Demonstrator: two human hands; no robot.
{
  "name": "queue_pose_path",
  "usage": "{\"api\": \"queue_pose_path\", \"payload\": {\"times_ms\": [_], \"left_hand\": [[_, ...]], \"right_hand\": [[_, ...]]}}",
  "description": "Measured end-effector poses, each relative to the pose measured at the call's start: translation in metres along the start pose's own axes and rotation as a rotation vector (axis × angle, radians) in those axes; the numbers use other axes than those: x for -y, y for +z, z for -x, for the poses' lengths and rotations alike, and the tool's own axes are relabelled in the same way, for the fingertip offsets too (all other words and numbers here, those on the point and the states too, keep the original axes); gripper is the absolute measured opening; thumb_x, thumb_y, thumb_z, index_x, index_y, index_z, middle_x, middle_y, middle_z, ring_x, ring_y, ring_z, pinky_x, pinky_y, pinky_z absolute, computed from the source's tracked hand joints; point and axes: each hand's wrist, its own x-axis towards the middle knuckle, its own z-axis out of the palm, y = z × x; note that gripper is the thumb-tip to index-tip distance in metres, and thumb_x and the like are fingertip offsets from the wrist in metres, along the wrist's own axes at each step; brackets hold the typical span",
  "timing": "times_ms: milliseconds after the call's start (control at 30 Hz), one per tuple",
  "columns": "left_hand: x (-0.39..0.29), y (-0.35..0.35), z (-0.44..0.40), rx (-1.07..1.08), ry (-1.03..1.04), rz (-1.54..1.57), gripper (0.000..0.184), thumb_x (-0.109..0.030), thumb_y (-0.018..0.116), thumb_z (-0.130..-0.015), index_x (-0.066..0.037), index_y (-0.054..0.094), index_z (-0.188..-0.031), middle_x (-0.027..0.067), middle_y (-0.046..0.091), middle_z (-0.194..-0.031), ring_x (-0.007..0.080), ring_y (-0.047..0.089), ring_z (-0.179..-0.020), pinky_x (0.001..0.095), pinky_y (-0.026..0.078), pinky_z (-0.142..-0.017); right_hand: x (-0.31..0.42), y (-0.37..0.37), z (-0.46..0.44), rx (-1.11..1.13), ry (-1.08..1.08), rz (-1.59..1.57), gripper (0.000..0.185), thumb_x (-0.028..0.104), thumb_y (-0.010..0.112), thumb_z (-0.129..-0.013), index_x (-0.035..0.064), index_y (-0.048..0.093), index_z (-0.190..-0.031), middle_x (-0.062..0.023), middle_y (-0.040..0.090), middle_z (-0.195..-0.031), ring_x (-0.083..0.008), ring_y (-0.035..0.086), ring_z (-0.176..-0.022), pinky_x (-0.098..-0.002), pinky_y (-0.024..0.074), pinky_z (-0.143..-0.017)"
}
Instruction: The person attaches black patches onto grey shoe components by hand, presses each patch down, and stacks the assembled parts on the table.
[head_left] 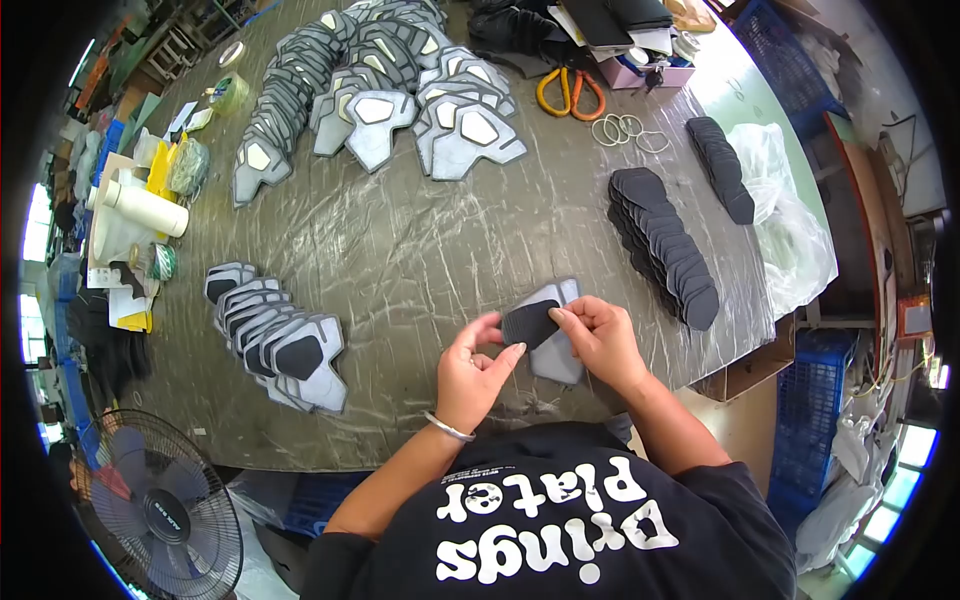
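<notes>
A small black patch (528,323) is held between my two hands, over a grey cut panel (557,362) on the table. My left hand (470,376) grips the patch's left and lower edge with thumb and fingers. At its upper right, my right hand (606,346) pinches the patch. Whether the patch touches the panel cannot be made out. To the left lies an overlapping row of grey panels (327,376) bearing black patches. On the right, an overlapping row of loose black patches (668,250) leans across the table, with a narrower black row (720,172) beyond it.
Long rows of grey panels with whitish centres (375,142) cover the table's far side. Orange-handled scissors (571,92) and rubber bands (618,130) lie far right. A white thread cone (147,208) and tape roll (230,92) sit left. A fan (167,514) stands at the near left.
</notes>
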Motion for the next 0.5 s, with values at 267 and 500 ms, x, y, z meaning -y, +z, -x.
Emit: {"api": "queue_pose_path", "payload": {"times_ms": [267,500], "left_hand": [[0.004,0.007,-0.003,-0.03,0.044,-0.029,0.047,0.0,0.066,-0.084,0.003,0.051,-0.128,0.0077,0.063,-0.102,0.0051,0.057,-0.056,0.0212,0.046,-0.049],[0.007,0.013,-0.038,-0.089,0.3,-0.362,0.037,0.0,0.066,-0.082,-0.004,0.059,-0.118,0.0087,0.067,-0.087,0.0136,0.059,-0.057,0.0278,0.049,-0.057]], "right_hand": [[0.005,-0.024,-0.004,-0.028,0.107,-0.323,0.02,0.019,0.066,-0.092,-0.0004,0.065,-0.085,0.0037,0.057,-0.059,-0.0025,0.048,-0.047,-0.0195,0.0358,-0.043],[-0.002,-0.049,-0.009,0.11,0.173,-0.173,0.022,0.021,0.063,-0.093,0.0015,0.063,-0.083,0.0039,0.054,-0.055,-0.002,0.046,-0.045,-0.0187,0.0333,-0.042]]}}
